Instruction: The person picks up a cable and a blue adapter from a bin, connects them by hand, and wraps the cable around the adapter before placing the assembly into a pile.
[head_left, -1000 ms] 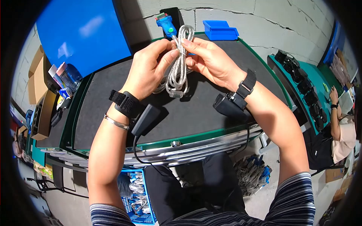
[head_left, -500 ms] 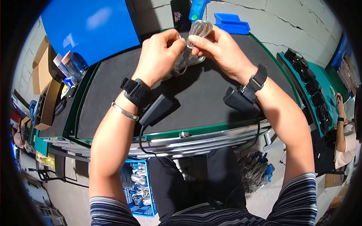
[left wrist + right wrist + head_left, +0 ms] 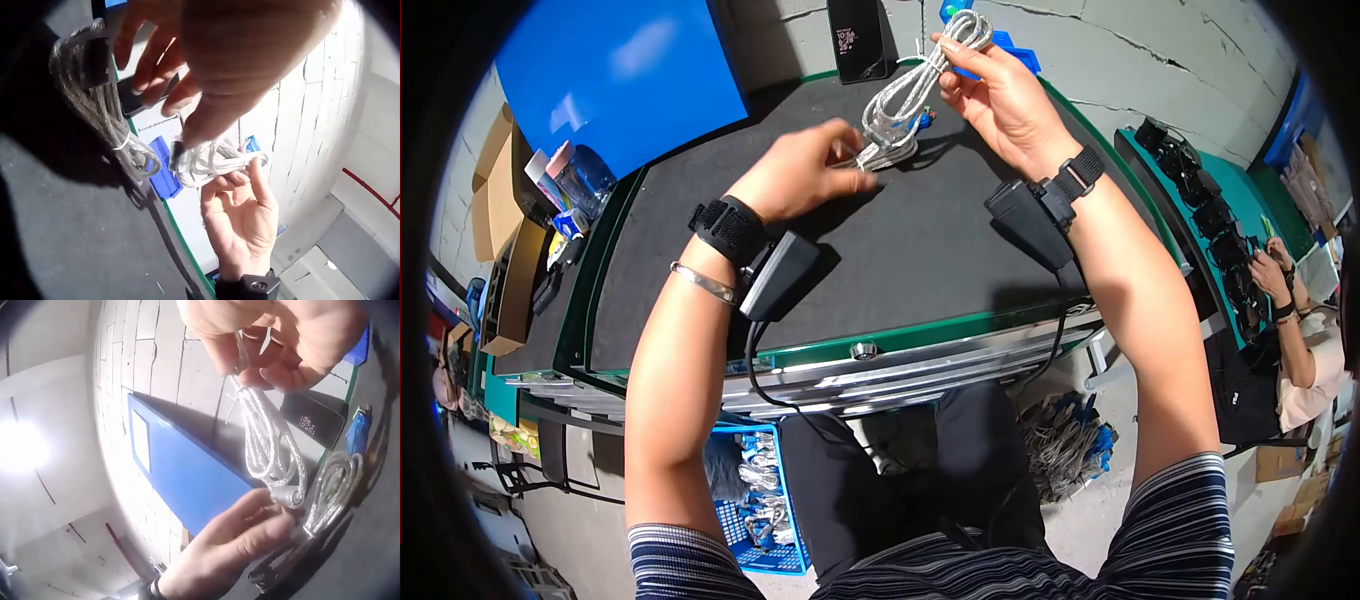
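Cable fills both of my hands: a coiled, clear silver-braided cable bundle (image 3: pixel 905 95) hangs stretched between them above the black mat of the green-edged bench (image 3: pixel 920 260). My right hand (image 3: pixel 1000 95) is raised toward the far edge of the bench, and its grip is closed, fingertips and thumb pinching the top loop of the coil. From the right wrist view the strands drop from those curled fingers in a long loop to a grey ferrite bead (image 3: pixel 289 497) at the low end.

My left hand (image 3: pixel 800 170) sits lower and nearer to me, fingers bent forward, the fingertips holding the bottom of the coil close to the mat. In the right wrist view its fingers (image 3: pixel 250 525) close just under the ferrite bead. A small blue connector (image 3: pixel 920 120) shows beside the strands between my hands.

A second coiled silver cable with a thin tie round it (image 3: pixel 106 119) lies on the mat just beside my left hand in the left wrist view.

A dark phone with a lit screen (image 3: pixel 855 40) leans against the grey block wall behind the bench, a big blue panel (image 3: pixel 620 80) stands to its left, and a small blue plastic bin (image 3: pixel 1010 55) sits behind my right hand.
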`<state>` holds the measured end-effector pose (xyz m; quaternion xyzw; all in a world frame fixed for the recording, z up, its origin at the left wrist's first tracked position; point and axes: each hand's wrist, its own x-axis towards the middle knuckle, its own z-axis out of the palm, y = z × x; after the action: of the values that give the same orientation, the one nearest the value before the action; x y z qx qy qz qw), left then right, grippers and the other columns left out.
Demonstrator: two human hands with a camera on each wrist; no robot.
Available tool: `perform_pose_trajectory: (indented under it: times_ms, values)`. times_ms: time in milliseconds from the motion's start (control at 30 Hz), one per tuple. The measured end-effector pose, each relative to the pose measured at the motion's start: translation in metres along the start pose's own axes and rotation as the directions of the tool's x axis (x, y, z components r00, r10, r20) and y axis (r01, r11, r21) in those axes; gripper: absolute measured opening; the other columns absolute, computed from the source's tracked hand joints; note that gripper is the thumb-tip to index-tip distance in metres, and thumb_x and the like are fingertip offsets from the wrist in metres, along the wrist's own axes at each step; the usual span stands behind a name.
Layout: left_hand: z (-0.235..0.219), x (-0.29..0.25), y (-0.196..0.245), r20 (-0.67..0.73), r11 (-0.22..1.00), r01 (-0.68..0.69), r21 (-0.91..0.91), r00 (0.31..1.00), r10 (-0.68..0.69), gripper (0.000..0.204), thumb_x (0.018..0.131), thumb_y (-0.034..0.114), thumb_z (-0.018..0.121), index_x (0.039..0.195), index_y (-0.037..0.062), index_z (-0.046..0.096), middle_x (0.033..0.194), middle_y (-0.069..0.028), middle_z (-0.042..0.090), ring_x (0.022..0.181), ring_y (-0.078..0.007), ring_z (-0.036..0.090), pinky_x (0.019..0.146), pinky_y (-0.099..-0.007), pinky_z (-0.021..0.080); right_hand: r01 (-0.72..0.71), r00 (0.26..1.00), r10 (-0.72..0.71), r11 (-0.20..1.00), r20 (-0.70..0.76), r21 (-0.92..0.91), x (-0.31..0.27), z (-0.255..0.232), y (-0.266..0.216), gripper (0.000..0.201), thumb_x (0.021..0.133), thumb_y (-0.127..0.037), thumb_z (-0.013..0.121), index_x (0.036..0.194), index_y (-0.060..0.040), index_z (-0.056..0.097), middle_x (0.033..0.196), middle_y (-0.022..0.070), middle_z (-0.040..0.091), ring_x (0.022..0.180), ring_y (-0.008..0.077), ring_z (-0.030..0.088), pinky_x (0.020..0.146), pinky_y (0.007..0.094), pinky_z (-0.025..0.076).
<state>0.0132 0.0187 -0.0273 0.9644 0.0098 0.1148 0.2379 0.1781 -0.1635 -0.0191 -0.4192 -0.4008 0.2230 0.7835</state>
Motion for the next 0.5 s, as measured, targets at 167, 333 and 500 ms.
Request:
perform_pose_trajectory:
  times_ms: [167, 333, 500]
  values:
    - [0.007, 0.007, -0.013, 0.01, 0.998, -0.016, 0.055, 1.0, 0.015, 0.042, 0.084, 0.027, 0.069, 0.114, -0.0021, 0.06, 0.102, -0.0204, 0.068, 0.097, -0.0344, 0.066, 0.087, -0.0385, 0.05, 0.003, 1.0, -0.005, 0.998, 0.018, 0.069, 0.0, 0.0, -0.002, 0.028, 0.095, -0.018, 0.061, 0.118, -0.0001, 0.06, 0.093, 0.001, 0.06, 0.079, 0.0075, 0.056, 0.073, 0.0223, 0.049]
    - [0.003, 0.009, -0.015, -0.104, 0.972, 0.19, -0.136, 0.973, -0.205, 0.032, 0.088, 0.022, 0.06, 0.106, -0.0057, 0.06, 0.088, -0.0157, 0.068, 0.083, -0.0247, 0.067, 0.074, -0.035, 0.05, -0.127, 0.99, 0.121, 0.986, 0.068, 0.104, -0.005, 0.001, -0.006, 0.024, 0.095, -0.017, 0.06, 0.113, -0.0006, 0.062, 0.089, 0.0021, 0.062, 0.077, 0.0102, 0.06, 0.073, 0.0246, 0.051]
    - [-0.01, 0.003, -0.004, -0.246, 0.912, 0.179, -0.37, 0.927, -0.282, 0.021, 0.094, 0.02, 0.059, 0.1, 0.0003, 0.056, 0.081, -0.0028, 0.06, 0.065, -0.0073, 0.054, 0.055, -0.0221, 0.04, -0.16, 0.977, 0.139, 0.979, 0.161, 0.125, -0.005, 0.001, -0.011, 0.025, 0.093, -0.014, 0.058, 0.113, 0.0008, 0.061, 0.094, 0.0054, 0.062, 0.079, 0.0123, 0.062, 0.078, 0.0278, 0.052]
